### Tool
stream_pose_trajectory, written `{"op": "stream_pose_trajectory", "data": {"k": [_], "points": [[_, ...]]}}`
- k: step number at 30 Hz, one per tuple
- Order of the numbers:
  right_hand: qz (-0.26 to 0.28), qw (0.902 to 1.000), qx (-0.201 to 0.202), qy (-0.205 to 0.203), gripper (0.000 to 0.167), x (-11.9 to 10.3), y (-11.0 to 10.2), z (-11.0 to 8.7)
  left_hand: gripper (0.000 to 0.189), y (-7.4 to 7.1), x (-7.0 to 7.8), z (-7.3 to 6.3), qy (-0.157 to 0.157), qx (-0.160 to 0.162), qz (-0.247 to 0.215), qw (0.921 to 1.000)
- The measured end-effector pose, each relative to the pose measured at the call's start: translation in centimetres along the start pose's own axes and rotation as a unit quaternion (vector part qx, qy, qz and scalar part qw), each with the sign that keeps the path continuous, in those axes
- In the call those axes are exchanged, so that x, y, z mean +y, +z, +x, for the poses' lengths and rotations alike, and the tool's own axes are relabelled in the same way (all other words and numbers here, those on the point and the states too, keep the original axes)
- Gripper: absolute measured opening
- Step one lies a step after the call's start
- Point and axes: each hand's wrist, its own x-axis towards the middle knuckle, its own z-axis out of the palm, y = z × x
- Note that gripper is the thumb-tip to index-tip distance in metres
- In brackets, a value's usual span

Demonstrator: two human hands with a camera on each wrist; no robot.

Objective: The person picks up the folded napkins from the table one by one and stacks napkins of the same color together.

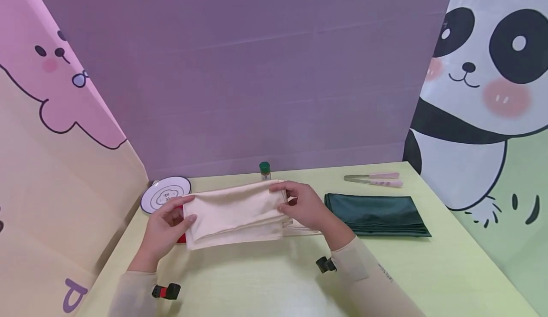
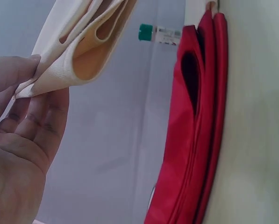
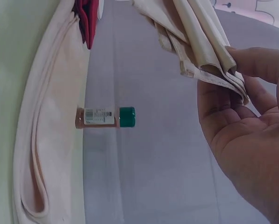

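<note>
A folded cream cloth napkin [image 1: 237, 207] hangs in the air above the table, its layers loosely stacked. At its left end my left hand [image 1: 164, 231] pinches the edge between thumb and fingers. My right hand [image 1: 306, 207] pinches the opposite end; in the right wrist view the napkin's gathered layers [image 3: 200, 42] sit between thumb and fingers. Below and behind it lie a folded red cloth [image 2: 195, 116] and another folded cream cloth [image 3: 60, 140], both mostly hidden in the head view.
A folded dark green cloth [image 1: 376, 214] lies to the right. Behind it are two pink-handled utensils [image 1: 378, 182] with metal ends. A white plate with a dark rim [image 1: 147, 198] is at the back left, and a small green-capped bottle [image 1: 265, 168] at the back middle.
</note>
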Motion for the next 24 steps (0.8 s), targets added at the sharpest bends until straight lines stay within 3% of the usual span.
{"op": "stream_pose_trajectory", "data": {"k": [6,13,21,24], "points": [[0.007,0.9998,0.008,-0.015,0.042,-0.1,-1.2,-0.1,0.051,1.0,0.4,1.1,0.009,0.006,-0.007,0.9999],[-0.006,0.9995,0.030,-0.003,0.038,-0.1,-2.2,-0.1,0.051,2.2,0.8,2.2,0.011,0.012,0.018,0.9997],[-0.018,0.9985,0.050,-0.017,0.036,0.2,-3.4,-0.3,0.054,3.5,1.1,3.2,0.011,-0.005,-0.049,0.9987],[-0.019,0.9981,0.056,-0.014,0.037,0.3,-3.9,-0.3,0.056,3.9,1.4,3.5,0.000,-0.016,-0.055,0.9984]]}}
